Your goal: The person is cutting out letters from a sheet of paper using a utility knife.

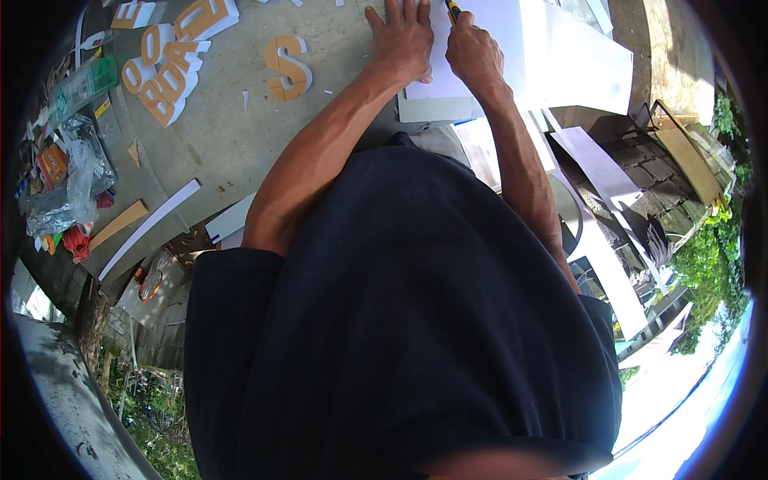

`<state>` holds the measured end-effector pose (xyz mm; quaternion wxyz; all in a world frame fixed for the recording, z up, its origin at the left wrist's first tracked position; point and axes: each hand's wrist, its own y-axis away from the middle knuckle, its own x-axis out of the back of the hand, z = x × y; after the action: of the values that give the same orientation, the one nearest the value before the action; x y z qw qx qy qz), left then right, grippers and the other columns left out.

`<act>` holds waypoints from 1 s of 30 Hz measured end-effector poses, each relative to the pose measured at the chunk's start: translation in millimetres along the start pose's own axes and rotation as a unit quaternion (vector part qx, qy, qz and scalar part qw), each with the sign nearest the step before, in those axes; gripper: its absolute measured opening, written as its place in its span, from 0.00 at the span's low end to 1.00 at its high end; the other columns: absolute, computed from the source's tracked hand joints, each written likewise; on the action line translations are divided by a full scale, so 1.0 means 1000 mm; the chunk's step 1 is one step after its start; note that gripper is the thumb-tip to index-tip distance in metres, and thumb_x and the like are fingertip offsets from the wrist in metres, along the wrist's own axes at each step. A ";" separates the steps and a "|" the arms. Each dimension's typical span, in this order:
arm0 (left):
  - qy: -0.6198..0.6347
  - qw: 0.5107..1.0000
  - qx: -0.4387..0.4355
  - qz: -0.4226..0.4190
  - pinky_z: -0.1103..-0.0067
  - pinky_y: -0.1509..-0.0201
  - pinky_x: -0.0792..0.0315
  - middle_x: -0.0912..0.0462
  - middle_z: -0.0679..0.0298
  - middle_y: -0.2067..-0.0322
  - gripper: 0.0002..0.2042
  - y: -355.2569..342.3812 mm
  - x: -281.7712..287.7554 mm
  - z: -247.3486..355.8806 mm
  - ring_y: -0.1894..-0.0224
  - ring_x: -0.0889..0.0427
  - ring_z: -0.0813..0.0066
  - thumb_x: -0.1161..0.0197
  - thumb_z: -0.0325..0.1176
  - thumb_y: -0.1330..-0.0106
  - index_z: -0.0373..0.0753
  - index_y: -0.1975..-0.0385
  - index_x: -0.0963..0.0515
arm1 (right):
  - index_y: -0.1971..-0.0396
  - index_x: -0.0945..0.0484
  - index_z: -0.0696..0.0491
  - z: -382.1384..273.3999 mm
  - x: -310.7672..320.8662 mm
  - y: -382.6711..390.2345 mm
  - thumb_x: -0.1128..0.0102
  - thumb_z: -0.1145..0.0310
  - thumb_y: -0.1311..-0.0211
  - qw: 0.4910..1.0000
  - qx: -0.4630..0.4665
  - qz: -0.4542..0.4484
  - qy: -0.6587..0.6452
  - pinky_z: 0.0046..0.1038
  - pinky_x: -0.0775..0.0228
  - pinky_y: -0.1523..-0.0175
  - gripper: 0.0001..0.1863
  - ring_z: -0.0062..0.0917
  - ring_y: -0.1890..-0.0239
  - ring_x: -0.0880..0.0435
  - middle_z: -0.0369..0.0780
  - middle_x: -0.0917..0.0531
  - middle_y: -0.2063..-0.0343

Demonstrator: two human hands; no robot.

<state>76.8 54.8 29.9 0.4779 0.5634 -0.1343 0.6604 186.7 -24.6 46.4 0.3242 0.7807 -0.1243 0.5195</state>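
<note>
My left hand point(406, 38) lies flat with its fingers spread, pressing at the left edge of a white sheet point(552, 56). Just right of it, my right hand point(477, 54) is closed around a yellow-and-black utility knife point(454, 11). The knife's tip and what it touches are cut off by the top of the view. Under the sheet, a pale board point(436, 110) shows at the near edge. To the left of my hands lies a thick letter S point(289, 69) with a tan face and white sides.
More tan-and-white cut letters point(170, 76) cluster at the far left of the grey table point(228, 120). Beyond them are a green clear plastic container point(84, 90) and crumpled plastic bags point(76, 172). A curved white strip point(150, 230) rests near the table edge. White panels point(596, 168) lean at right.
</note>
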 end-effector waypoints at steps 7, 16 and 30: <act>-0.006 1.000 0.011 -0.019 0.34 0.26 0.52 0.58 0.41 0.22 0.67 -0.002 0.005 0.002 0.21 0.60 0.34 0.12 0.47 0.65 0.29 0.24 0.50 | 0.53 0.32 0.63 0.005 -0.003 0.015 0.47 0.72 0.32 1.000 -0.008 -0.015 0.008 0.50 0.21 0.50 0.13 0.57 0.56 0.12 0.63 0.15 0.63; 0.000 1.000 0.012 -0.015 0.35 0.25 0.52 0.57 0.41 0.22 0.66 0.002 0.008 0.004 0.21 0.60 0.35 0.11 0.45 0.64 0.29 0.24 0.50 | 0.56 0.32 0.61 0.009 -0.007 0.033 0.50 0.72 0.30 1.000 -0.012 -0.019 0.015 0.50 0.21 0.53 0.09 0.55 0.59 0.12 0.57 0.14 0.62; -0.001 1.000 0.001 0.013 0.35 0.25 0.51 0.55 0.41 0.22 0.67 0.002 0.000 0.002 0.21 0.58 0.36 0.11 0.47 0.66 0.28 0.25 0.49 | 0.57 0.33 0.60 0.021 -0.019 0.070 0.52 0.71 0.28 0.999 -0.024 -0.029 0.018 0.52 0.21 0.56 0.08 0.54 0.62 0.12 0.54 0.14 0.64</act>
<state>76.9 52.6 31.4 0.4687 0.5629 -0.1413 0.6660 156.8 -93.3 50.3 0.3598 0.7667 -0.1078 0.5206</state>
